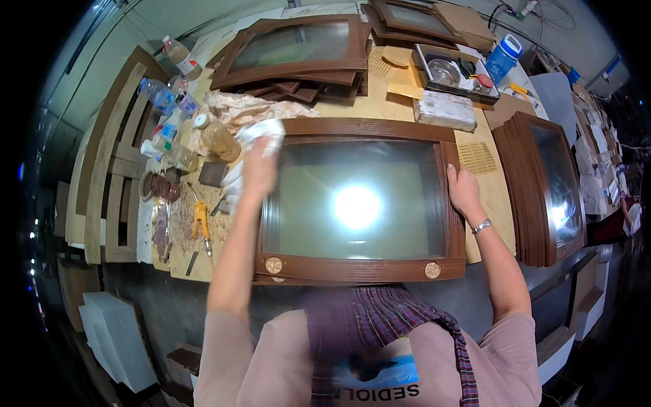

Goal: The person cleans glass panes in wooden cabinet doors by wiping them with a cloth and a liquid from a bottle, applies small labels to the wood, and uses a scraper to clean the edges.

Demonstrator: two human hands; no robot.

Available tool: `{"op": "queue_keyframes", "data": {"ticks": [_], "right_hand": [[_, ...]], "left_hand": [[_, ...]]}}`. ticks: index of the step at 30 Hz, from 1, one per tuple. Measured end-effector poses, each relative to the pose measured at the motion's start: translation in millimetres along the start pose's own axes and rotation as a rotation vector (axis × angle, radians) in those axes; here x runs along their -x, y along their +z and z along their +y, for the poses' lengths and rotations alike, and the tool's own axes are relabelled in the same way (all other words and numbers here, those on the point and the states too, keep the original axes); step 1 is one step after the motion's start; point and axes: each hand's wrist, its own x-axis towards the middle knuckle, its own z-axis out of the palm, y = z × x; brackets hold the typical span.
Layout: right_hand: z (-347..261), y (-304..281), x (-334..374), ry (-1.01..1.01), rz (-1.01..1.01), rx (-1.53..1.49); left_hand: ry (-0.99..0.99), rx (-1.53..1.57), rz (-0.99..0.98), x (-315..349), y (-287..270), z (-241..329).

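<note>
A brown wooden cabinet door with a glass pane [359,268] lies in front of me, a bright light mirrored in its glass. My left hand [260,169], slightly blurred, is closed on a white cloth [266,130] at the door's upper left corner. On the opposite side, my right hand [464,190] grips the right edge of the frame, thumb on top and the other fingers mostly hidden. Two round light discs sit in the frame's near corners. The edge of another frame peeks out beneath the door at its lower left.
More glazed doors [291,51] are stacked at the back, and others [536,190] stand in a row at the right. Bottles [220,139], a crumpled rag [251,108] and a yellow air blow gun [201,220] lie left. Behind the door are a tray [454,74] and a white block [444,112].
</note>
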Motion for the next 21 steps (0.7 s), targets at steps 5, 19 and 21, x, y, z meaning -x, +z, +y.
{"op": "queue_keyframes", "data": {"ticks": [5, 19, 21], "right_hand": [[5.8, 5.6, -5.6, -0.026, 0.001, 0.003], [12.1, 5.7, -7.6, -0.082, -0.009, 0.014], [16.6, 5.6, -3.5, -0.072, -0.014, 0.018]], "left_hand": [[0.686, 0.078, -0.254, 108.1, 84.8, 119.5], [0.382, -0.137, -0.249, 223.5, -63.9, 41.8], [0.263, -0.267, -0.123, 211.6, -96.9, -7.5]]}}
